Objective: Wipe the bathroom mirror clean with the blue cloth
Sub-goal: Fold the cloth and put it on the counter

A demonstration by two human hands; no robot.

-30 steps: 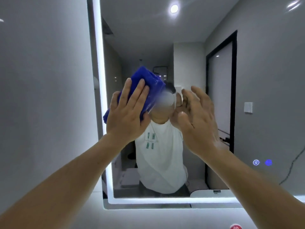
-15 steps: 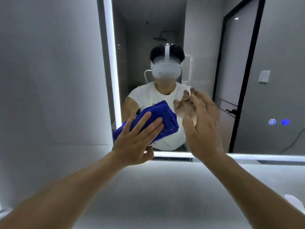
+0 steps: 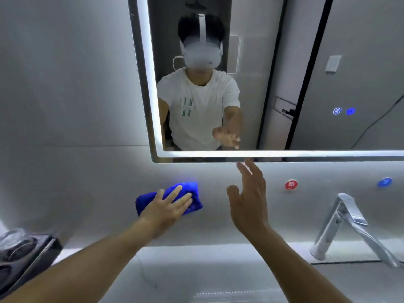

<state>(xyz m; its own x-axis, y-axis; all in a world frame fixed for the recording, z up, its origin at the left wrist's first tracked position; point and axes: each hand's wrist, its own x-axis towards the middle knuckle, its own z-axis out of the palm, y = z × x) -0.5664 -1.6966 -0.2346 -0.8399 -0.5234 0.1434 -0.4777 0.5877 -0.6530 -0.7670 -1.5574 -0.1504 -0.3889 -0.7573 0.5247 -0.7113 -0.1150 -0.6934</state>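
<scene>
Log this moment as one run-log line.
left hand: fingers straight, flat on blue cloth | cloth: on wall below mirror, off glass | right hand: open, empty, by mirror's lower edge

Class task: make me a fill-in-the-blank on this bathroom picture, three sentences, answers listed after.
The cloth under the left hand is ____ in colour. It lies ____ the lit lower edge of the mirror. The open right hand holds ____.
Missing words: blue, below, nothing.
</scene>
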